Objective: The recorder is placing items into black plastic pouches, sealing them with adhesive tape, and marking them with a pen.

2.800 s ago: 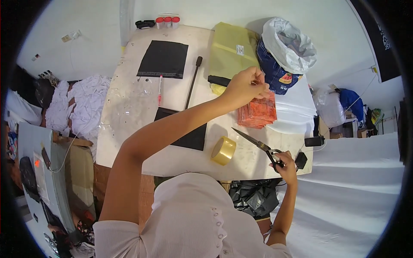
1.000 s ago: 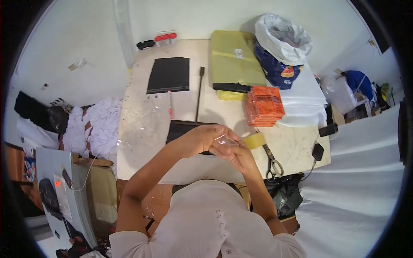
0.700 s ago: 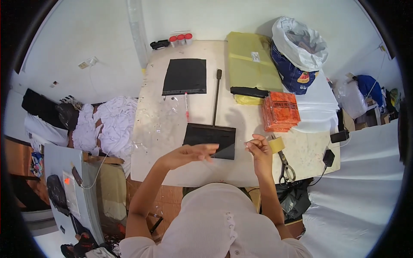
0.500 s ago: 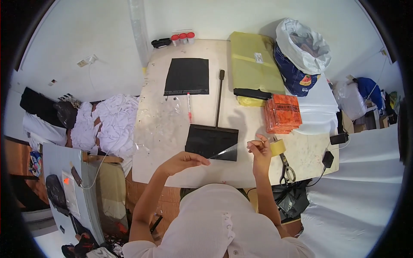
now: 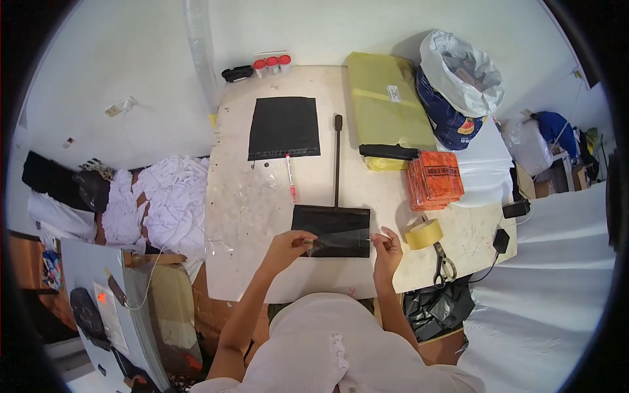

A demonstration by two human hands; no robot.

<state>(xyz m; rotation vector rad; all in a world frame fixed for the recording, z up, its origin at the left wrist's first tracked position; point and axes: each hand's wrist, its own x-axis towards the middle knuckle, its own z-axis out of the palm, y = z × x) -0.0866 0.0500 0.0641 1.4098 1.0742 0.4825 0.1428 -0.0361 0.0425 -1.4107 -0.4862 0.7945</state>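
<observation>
The fingertips [image 5: 306, 236] of the person's left hand [image 5: 286, 251] pinched one end of a clear strip [image 5: 341, 241], and those of the right hand [image 5: 387, 253] pinched the other. The strip (see-through, faintly shiny) was stretched over a flat black packet [image 5: 333, 220] near the table's [image 5: 246, 275] front edge. Rightward sat a yellowish tape roll [image 5: 426, 234], then scissors [image 5: 444, 267] toward the near right corner.
</observation>
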